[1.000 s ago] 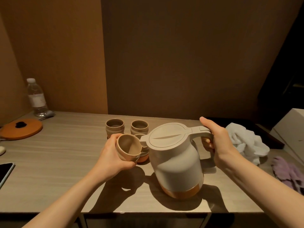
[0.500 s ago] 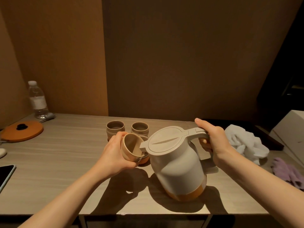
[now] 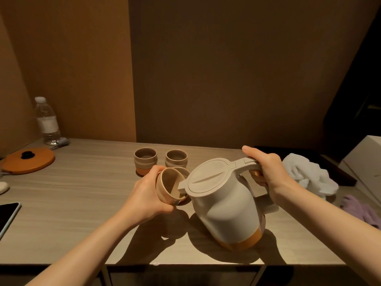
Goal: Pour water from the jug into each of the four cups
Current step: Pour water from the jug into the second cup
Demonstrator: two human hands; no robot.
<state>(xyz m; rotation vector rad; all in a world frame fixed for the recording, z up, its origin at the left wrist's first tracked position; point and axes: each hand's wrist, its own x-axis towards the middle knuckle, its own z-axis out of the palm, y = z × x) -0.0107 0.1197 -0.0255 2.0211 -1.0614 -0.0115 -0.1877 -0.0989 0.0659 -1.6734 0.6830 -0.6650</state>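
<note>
Pale wood-grain table against wall. Far left corner: clear plastic bottle, upright. Just in front of it: round orange lid with black knob, lying flat. Left edge: dark phone, face up, partly out of view. Centre back: two cups side by side, upright, apart; third cup in front, partly hidden. Right: crumpled white cloth; purple cloth nearer, at right edge.
</note>
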